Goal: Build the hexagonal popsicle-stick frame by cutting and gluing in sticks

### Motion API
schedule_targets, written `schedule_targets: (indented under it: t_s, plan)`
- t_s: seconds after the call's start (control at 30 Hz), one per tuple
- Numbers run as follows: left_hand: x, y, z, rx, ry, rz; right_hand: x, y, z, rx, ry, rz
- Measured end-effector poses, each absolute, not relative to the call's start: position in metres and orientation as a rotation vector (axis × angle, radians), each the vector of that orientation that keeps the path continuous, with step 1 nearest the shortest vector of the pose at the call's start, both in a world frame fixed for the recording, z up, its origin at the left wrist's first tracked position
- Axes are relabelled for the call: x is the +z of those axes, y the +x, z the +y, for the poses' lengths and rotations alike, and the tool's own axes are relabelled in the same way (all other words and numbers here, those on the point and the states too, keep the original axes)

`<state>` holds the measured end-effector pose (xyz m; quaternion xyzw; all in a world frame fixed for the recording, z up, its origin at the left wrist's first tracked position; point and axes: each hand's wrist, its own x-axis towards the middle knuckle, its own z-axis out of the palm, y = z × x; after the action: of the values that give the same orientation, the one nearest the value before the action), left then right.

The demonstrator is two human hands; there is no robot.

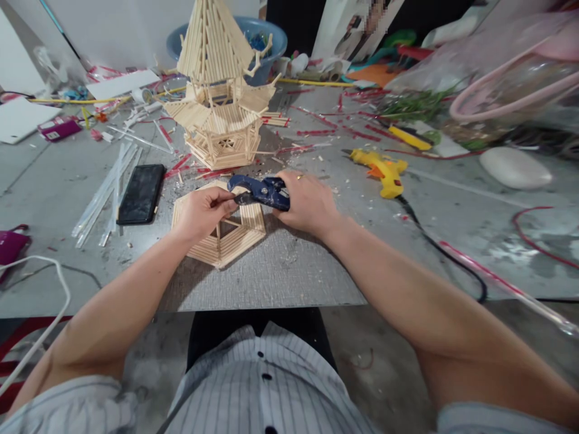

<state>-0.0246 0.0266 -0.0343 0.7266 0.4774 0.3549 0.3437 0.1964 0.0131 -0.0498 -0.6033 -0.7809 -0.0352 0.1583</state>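
Observation:
A flat hexagonal frame of wooden sticks [235, 238] lies on the grey mat [280, 277] in front of me. My left hand [201, 211] rests over it, fingers pinched on a small stick piece at the jaws of a blue cutter [262, 190]. My right hand [307, 202] is closed round that cutter's handles, just above the frame's right side. Behind the frame stands a tall pagoda model of wooden sticks [217, 90].
A black phone [141, 194] and several clear glue sticks [106, 190] lie to the left. A yellow glue gun [382, 172] with a black cord lies to the right. Red scraps litter the floor; a blue basin [269, 39] and a pink-rimmed bag [511, 90] sit at the back.

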Motion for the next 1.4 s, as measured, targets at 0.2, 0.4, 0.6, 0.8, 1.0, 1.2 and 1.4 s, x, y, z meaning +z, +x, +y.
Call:
schedule_targets:
  t_s: [0.2,0.4,0.6,0.8,1.0,1.2,1.4]
  plan:
    - [-0.028,-0.027,0.024,0.828,1.972,1.264,-0.046,0.21,0.016,-0.231,-1.722,-2.113]
    - [-0.03,-0.029,0.026,0.782,2.124,1.338,-0.044,0.23,0.019,-0.43,-1.846,-1.947]
    - [-0.03,-0.03,0.026,0.739,2.202,1.35,-0.041,0.233,0.017,-0.413,-1.985,-1.973]
    - [-0.024,-0.031,0.026,0.551,2.19,1.419,-0.051,0.241,0.025,-0.444,-1.922,-2.028]
    - [-0.021,-0.03,0.026,0.4,2.138,1.336,-0.065,0.245,0.028,-0.426,-1.872,-1.934]
    - [-0.022,-0.026,0.024,0.269,2.117,1.418,-0.071,0.24,0.028,-0.37,-1.829,-2.005]
    - [-0.022,-0.025,0.023,0.248,2.145,1.428,-0.07,0.241,0.028,-0.319,-1.857,-2.06]
